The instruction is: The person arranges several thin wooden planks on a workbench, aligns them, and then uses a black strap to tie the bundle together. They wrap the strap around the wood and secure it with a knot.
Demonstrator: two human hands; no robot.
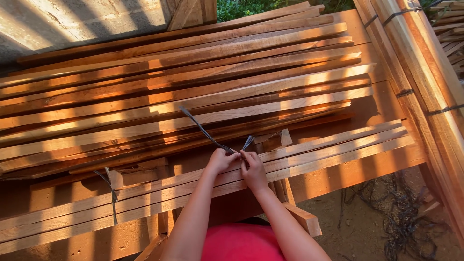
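While both hands are closed on it, a thin dark flat strap (208,135) is gripped by the left hand (221,160) and right hand (252,170) over a bundle of long pale wooden slats (338,152), mid-bench.

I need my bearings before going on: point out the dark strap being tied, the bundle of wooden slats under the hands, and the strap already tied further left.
Dark flat strap (200,128): head view, middle of its loose tail.
Near bundle of pale wooden slats (338,152): head view, top face.
Tied dark strap (114,200): head view, band across the slats.
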